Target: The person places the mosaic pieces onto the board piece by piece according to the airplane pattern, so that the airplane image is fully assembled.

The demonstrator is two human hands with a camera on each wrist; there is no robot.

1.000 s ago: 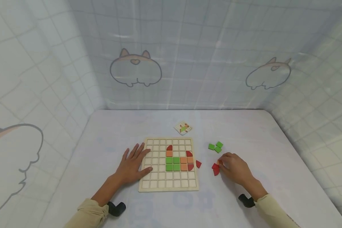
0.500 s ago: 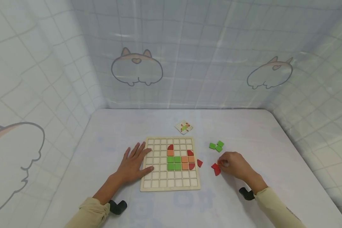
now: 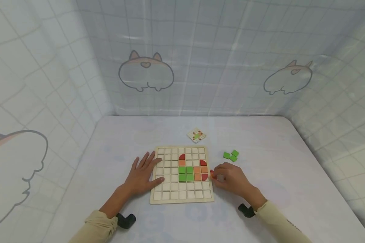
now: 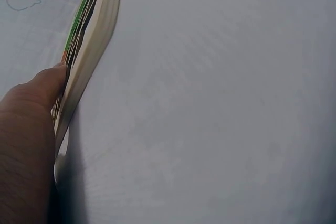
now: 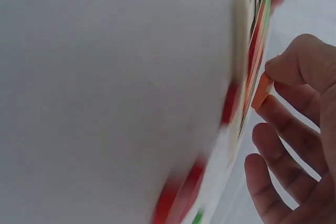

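Observation:
A square wooden grid board lies on the table, with green, orange and red tiles set in some cells. Across its left edge rests my left hand, fingers spread; in the left wrist view the thumb touches the board. My right hand is just beyond the board's right edge. Between thumb and fingers it pinches an orange tile, raised above the table in the right wrist view. A red quarter-round tile lies beside the board, partly covered by the hand in the head view.
Several loose green tiles lie right of the board. More red tiles, blurred in the right wrist view, are hidden behind the right hand in the head view. A small pattern card lies behind the board. Cloth walls surround the table.
My right hand has moved left from the loose red tiles to the board's right edge, carrying the orange tile. The left hand stays on the board.

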